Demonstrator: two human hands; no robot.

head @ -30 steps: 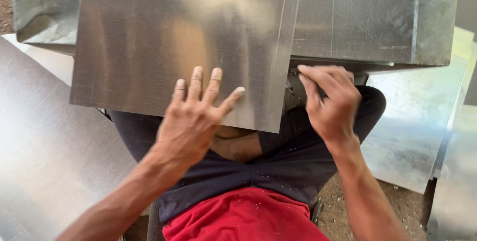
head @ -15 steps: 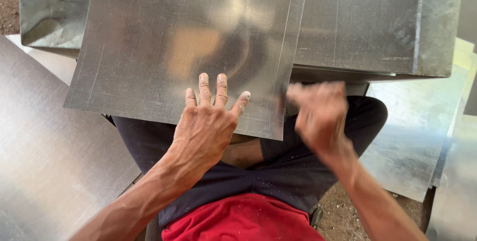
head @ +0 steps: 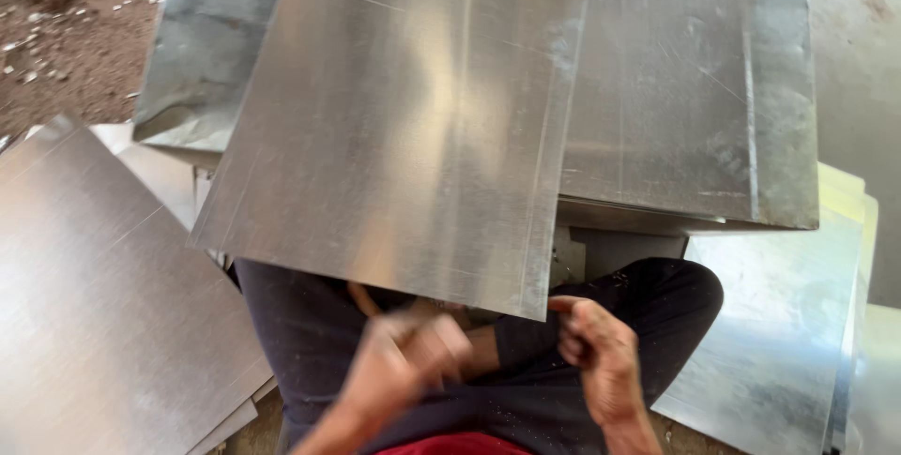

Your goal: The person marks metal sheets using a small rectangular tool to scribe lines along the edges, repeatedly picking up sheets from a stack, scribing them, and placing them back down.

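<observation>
A large shiny metal sheet (head: 404,136) lies across my lap and reaches away from me, with a folded seam along its right edge. Both hands are off its surface, just below its near edge. My left hand (head: 404,361) is motion-blurred over my dark trousers (head: 300,333); its fingers look loosely curled and I see nothing in it. My right hand (head: 601,361) has curled fingers, and its forefinger tip is right at the sheet's near right corner.
Another metal sheet (head: 676,98) lies under the first at the right, and a duller one (head: 197,52) at the back left. Stacked sheets (head: 103,295) lie at my left and more (head: 779,342) at my right. Bare dirt (head: 66,23) shows at the top left.
Both hands have come off the sheet and drawn back toward my body. The left hand had lain flat on it with spread fingers. The sheet now sits farther from me.
</observation>
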